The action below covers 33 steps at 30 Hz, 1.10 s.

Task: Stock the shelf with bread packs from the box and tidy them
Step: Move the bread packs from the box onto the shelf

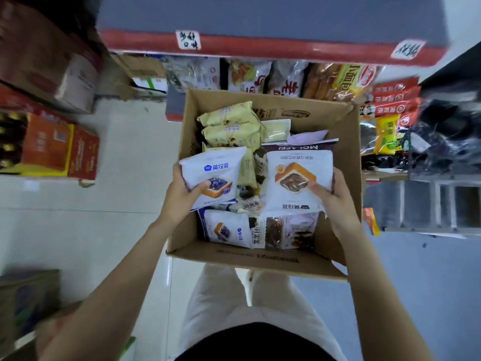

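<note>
Risk I see: left hand (182,194) pinches blueberry pack (212,175), right hand (330,196) pinches chocolate pack (299,178) over box (346,142); thin thumb grips, slippery film could slide out

Cardboard box (341,162) on pale floor (125,204)

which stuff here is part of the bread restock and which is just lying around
Part of the job:
cardboard box
blueberry bread pack, gripped by the left hand
chocolate bread pack, gripped by the right hand
shelf

Just lying about:
orange cartons
stepladder
</note>
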Motion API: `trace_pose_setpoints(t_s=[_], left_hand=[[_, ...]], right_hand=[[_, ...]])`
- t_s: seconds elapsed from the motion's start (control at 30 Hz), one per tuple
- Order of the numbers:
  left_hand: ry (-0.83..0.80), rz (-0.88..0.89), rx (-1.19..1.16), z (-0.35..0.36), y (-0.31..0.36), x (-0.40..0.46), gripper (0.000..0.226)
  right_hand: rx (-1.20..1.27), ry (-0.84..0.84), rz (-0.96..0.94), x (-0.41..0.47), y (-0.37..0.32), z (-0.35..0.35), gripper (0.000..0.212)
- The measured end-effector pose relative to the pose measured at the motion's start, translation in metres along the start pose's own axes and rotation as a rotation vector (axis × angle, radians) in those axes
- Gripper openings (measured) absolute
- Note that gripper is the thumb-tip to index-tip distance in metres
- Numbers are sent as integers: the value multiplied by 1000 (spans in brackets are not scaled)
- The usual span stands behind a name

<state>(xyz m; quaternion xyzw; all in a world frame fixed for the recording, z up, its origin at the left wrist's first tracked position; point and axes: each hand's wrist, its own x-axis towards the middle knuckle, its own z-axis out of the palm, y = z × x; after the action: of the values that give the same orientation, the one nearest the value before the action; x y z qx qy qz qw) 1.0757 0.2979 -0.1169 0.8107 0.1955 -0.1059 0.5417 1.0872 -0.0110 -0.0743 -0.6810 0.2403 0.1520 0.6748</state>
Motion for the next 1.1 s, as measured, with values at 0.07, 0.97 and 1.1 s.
trace_pose_setpoints(t_s=[0.07, 0.97, 1.1], left_hand=[[91, 12, -149, -6, 18, -1, 52], [432, 653, -460, -162, 298, -3, 26], [435, 738, -561, -182, 332, -1, 30]], right_hand=[[-21, -7, -49, -4, -18, 3, 37], [-322, -313, -781, -61, -317, 112, 83], [-383, -197, -1002, -73, -366, 104, 78]])
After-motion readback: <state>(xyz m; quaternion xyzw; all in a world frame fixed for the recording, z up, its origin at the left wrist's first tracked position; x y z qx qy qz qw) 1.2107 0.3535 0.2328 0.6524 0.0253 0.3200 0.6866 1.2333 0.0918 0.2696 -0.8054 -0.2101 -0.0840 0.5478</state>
